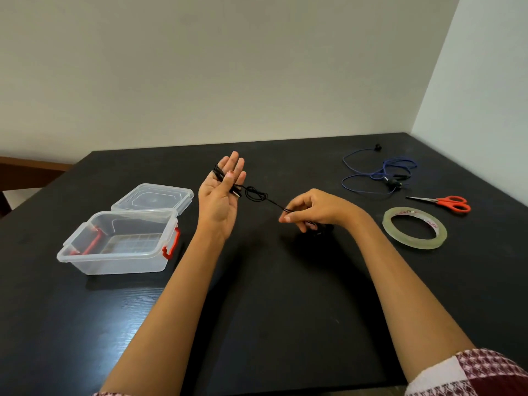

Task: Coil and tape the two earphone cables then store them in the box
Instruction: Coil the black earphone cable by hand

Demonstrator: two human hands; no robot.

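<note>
1. On the black bench (271, 295), the clear box (114, 247) stands open and empty, its lid (153, 198) behind it; storage has not begun.
2. Tape roll (414, 228) and scissors (445, 202) lie untouched at right.
3. Blue earphone cable (380, 174) lies loose, uncoiled.
4. Left hand (220, 201), palm up with fingers extended, carries a few turns of the black earphone cable (255, 194).
5. Right hand (311, 210) pinches the free end; judged stage: first coil, partly wound.
</note>
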